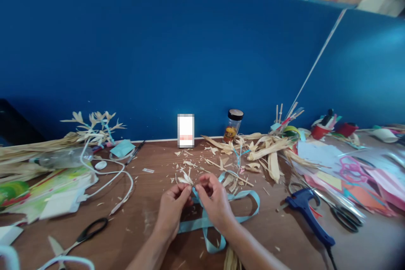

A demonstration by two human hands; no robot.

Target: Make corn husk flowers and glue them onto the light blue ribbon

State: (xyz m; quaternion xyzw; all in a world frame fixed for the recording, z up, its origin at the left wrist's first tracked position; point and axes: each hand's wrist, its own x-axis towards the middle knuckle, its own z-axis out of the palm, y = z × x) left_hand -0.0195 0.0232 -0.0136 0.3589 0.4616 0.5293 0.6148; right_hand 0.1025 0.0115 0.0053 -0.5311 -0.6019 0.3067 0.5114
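Between the fingertips of my left hand is a small pale flower made of dried husk, its petals pointing up and away. My right hand meets it from the other side, thumb and index finger pinching a light blue ribbon at the flower's base. The fingers partly hide the point where ribbon and flower meet. From there the ribbon trails in loose loops across the brown table, under and beside my right wrist. Husk scraps lie scattered just beyond both hands.
Black-handled scissors lie at left near a white cable. A blue glue gun and more scissors are at right. Dried husks and a lidded jar stand by the blue wall; finished husk flowers sit back left.
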